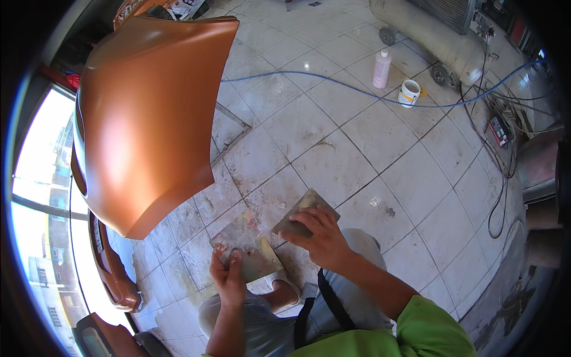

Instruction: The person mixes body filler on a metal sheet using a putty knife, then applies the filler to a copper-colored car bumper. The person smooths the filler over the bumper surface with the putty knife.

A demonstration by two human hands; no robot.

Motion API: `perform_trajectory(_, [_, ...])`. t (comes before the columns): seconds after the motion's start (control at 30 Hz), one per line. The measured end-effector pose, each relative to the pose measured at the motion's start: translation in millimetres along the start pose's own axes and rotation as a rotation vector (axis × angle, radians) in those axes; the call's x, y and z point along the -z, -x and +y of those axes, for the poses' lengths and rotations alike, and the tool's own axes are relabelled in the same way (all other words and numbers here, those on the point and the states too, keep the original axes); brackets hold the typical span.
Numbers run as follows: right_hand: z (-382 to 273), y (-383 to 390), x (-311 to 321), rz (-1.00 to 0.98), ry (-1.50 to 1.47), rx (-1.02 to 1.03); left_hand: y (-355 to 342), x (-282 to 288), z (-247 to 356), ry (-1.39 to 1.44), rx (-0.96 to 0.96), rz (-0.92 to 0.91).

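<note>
My left hand grips a flat, stained rectangular board from its near edge, thumb on top, with a smear of pale yellowish filler on its right side. In my right hand is a thin grey metal spreader, held tilted so that its lower corner is at the board's right edge. Both hands are over my knees and the tiled floor, below and right of a raised orange car hood.
An orange car front stands at lower left. On the tiled floor stand a pink bottle and a small white pot. A blue hose crosses the floor to a compressor tank. Cables lie at right.
</note>
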State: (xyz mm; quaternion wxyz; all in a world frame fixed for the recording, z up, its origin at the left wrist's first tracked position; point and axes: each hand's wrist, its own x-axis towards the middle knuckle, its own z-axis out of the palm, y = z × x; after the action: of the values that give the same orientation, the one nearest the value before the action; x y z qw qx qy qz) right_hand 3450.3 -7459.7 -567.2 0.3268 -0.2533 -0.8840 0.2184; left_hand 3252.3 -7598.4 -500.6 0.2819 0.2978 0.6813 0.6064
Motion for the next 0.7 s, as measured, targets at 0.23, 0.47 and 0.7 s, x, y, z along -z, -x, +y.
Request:
perform_trajectory(0.23, [-47.7, 19.9, -16.9, -0.058, -0.186, 0.13, -0.6, -10.0, 8.5, -0.231, -0.149, 0.091])
perform_trajectory(0.47, [-81.8, 2.8, 25.6, 0.009, -0.327, 0.225, -9.1, 0.8, 14.2, 0.097, -0.113, 0.198])
perform_trajectory(0.7, [-23.4, -15.6, -9.2, -0.051, 0.117, 0.099, 3.5, 14.1, 17.2, 0.407, 0.14, 0.048])
